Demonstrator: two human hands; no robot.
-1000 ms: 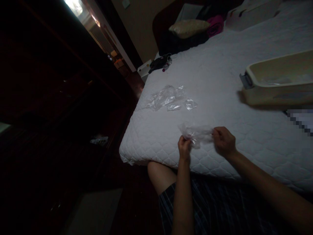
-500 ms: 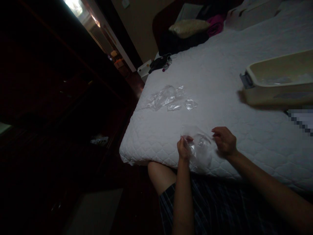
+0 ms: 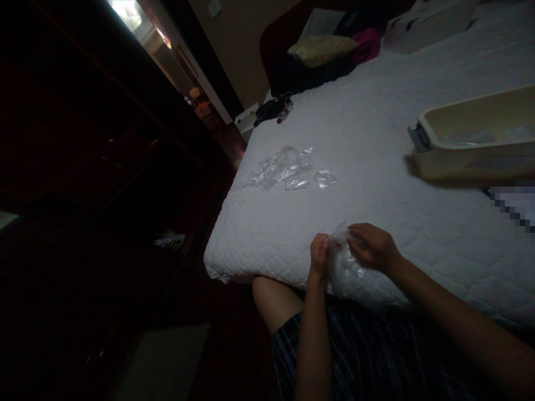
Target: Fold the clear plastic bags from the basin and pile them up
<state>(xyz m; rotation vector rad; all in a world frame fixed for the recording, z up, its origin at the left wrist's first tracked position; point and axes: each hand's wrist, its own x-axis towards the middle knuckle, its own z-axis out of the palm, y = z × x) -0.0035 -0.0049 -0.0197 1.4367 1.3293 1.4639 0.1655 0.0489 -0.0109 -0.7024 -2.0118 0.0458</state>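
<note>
A clear plastic bag [image 3: 346,268], thin and crumpled, hangs between my hands just above the near edge of the bed. My left hand [image 3: 320,254] is closed on its left side. With fingers pinched at its upper right part, my right hand [image 3: 373,245] grips the same bag. Whether anything lies inside the bag I cannot tell. Farther off on the white quilted bed cover [image 3: 368,195] lies a loose spread of clear plastic bags [image 3: 284,166].
To the right stands a cream plastic bin [image 3: 460,164] with a grey latch and clear plastic inside. A yellowish pillow [image 3: 321,50], a pink roll [image 3: 366,47] and a white box [image 3: 430,27] lie at the back. Dark items [image 3: 272,110] rest at the far left corner.
My right hand has moved left and closed on the bag. My left hand has shifted slightly right, and the bag is now bunched between both hands.
</note>
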